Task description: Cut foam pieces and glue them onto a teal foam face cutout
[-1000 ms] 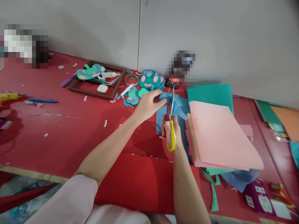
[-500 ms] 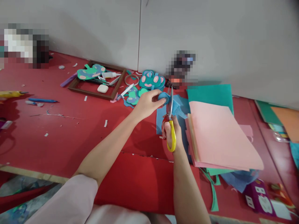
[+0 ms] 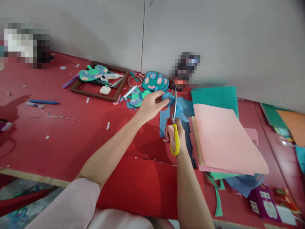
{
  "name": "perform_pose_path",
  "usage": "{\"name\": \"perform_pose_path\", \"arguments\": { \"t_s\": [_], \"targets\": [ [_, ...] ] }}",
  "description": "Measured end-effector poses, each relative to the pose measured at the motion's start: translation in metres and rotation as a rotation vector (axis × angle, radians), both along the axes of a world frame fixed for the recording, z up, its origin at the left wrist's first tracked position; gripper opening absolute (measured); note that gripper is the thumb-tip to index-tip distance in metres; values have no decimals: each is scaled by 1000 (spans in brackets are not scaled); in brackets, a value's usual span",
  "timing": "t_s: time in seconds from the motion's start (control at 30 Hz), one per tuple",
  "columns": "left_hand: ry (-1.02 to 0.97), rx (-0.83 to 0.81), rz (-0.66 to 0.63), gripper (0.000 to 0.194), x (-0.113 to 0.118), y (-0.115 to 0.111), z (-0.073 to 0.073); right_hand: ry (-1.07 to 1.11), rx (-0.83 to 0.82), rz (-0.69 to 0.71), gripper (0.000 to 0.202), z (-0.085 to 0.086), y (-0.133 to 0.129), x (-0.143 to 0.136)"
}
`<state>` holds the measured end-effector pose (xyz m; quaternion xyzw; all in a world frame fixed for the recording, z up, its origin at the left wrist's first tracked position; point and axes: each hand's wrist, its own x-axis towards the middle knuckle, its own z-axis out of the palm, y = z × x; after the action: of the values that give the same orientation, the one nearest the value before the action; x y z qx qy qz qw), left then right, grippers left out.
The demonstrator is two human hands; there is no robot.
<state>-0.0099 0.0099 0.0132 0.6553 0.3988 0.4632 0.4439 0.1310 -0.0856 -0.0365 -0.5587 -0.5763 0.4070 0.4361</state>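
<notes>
My left hand [image 3: 152, 106] pinches a small rounded piece of blue felt [image 3: 168, 98] between thumb and fingers, above the table. In my right hand [image 3: 180, 135] is a pair of scissors [image 3: 175, 140] with yellow and red handles. Their parted blades point away from me, and the felt's right edge is at them; whether they are cutting into it I cannot tell. Beneath and behind the blades lie blue felt sheets [image 3: 164, 122]. Just beyond my left hand are green felt frog faces [image 3: 154, 82] with pink patches.
Pink felt sheets [image 3: 226, 136] are stacked over a teal sheet [image 3: 214, 93] at the right. A brown wooden frame [image 3: 92, 94] at the back left surrounds a white eraser [image 3: 105, 90] and a glue bottle [image 3: 111, 76]. A blue pen [image 3: 44, 102] lies left, a purple box [image 3: 264, 202] front right.
A yellow tool at the far left edge has gone from view. Both hands stay almost in place; the blue felt has turned slightly at the blades.
</notes>
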Motion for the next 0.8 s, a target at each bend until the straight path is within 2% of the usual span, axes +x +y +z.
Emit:
{"name": "perform_pose_path", "arguments": {
  "t_s": [0.2,0.57,0.8],
  "targets": [
    [45,39,22,10,-2,2,-1,11,-28,-67,30,3,-1,-2],
    [10,7,-7,10,-4,2,0,24,-32,-57,32,1,0,-1],
    [84,41,6,11,-8,3,4,55,-66,3,39,2,0,7]
  ]
}}
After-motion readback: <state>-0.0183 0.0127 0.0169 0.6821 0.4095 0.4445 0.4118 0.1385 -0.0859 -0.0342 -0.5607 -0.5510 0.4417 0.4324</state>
